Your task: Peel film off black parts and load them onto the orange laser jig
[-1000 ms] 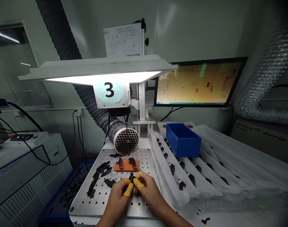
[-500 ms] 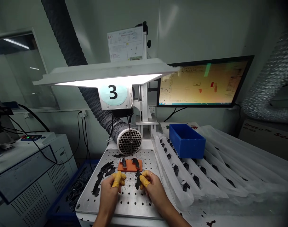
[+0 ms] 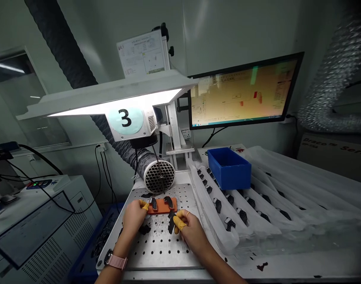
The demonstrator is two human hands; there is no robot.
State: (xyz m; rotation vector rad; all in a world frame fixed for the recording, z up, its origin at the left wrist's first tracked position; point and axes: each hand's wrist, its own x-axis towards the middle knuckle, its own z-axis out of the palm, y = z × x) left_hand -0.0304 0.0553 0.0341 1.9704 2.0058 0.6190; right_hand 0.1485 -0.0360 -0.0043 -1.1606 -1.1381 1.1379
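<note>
My left hand (image 3: pixel 134 216), with yellow finger covers, is at the left end of an orange block (image 3: pixel 161 211). Its fingers are drawn together beside a small black curved part (image 3: pixel 153 203) on the block; whatever lies between the fingertips is hidden. A second black curved part (image 3: pixel 168 202) rests on the block's right side. My right hand (image 3: pixel 190 227), also in yellow finger covers, pinches a thin black piece (image 3: pixel 171 221) just in front of the block. Under my left forearm, more black flat pieces (image 3: pixel 144 229) lie on the perforated metal plate (image 3: pixel 165 258).
A round grilled duct mouth (image 3: pixel 159 176) stands behind the block, under a machine head marked 3 (image 3: pixel 127 120). To the right, white foam sleeves (image 3: pixel 224 236) hold several black parts, with a blue bin (image 3: pixel 234 175) on them. A monitor (image 3: pixel 242 94) is behind.
My left hand has moved forward to the block's left end. My right hand stays near the same place with the black piece. The view has tilted and shifted.
</note>
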